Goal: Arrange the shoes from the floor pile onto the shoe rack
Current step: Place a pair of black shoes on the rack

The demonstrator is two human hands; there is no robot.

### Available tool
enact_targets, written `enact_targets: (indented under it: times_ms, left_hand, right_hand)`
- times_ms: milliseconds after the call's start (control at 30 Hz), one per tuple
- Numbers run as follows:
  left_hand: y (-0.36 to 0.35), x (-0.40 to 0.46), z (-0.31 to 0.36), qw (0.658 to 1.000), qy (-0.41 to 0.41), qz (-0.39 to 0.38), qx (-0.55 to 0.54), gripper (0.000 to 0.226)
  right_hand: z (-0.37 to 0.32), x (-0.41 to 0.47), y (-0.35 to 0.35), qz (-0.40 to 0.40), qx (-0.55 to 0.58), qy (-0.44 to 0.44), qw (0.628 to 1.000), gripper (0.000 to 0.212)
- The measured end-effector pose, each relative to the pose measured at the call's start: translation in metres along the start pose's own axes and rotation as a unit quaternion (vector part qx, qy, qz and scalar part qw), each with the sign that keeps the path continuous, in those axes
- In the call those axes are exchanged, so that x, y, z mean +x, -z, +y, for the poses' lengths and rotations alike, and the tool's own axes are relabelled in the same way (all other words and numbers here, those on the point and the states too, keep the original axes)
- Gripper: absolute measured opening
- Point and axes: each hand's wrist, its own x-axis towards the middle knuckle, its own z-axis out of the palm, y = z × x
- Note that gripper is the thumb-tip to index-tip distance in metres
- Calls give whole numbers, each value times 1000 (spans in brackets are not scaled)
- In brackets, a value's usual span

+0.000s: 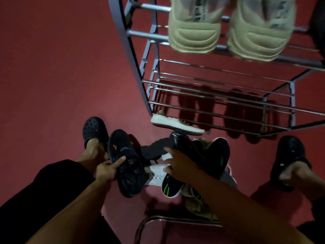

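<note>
Hands (105,170) (177,162) grip dark sneakers (126,162) (184,145) before bare lower rack rails (219,103)

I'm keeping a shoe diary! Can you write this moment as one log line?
left hand: holds black sneaker | right hand: holds dark shoe | rack: pale pair on top

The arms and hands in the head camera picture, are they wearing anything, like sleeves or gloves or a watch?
No. Both arms are bare all the way to the edge of the picture: no sleeves, gloves, watch or bracelet show. The left hand and the right hand have bare fingers with no rings that can be made out in the dim light.
</note>
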Motion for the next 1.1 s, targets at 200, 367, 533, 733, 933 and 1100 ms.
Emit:
enact_targets:
  times_ms: [200, 367, 533, 733, 933, 1100]
  left_hand:
    - [-1, -14, 10, 999, 19, 5, -43, 41]
    - [4, -11, 21, 995, -6, -14, -98, 33]
    - [14, -24, 31, 983, -43, -9, -179, 32]
    - [10, -49, 41, 979, -57, -40, -191, 37]
    - [-1, -65, 50, 984, -78, -70, -141, 28]
    - [-18, -71, 50, 987, -79, -93, -108, 37]
  right_hand:
    - [-5, 50, -24, -65, -109, 1, 992, 42]
    - [-5, 71, -13, -74, 29, -61, 995, 59]
    - [3, 69, 26, 69, 251, -105, 960, 39]
    - [2, 43, 66, 147, 409, -84, 896, 31]
    - [5, -10, 75, 153, 450, -69, 877, 29]
    - [23, -50, 75, 114, 484, -141, 856, 50]
